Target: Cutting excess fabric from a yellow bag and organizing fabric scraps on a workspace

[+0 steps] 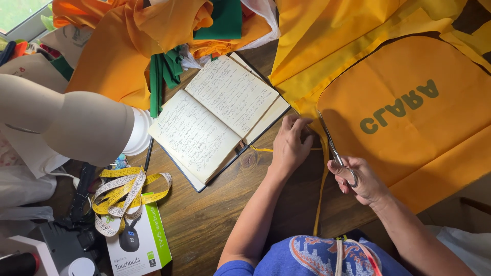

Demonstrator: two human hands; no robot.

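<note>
Wooden table (215,220): notebook (217,120), orange fabric (419,128), tape measure (128,194).
</note>
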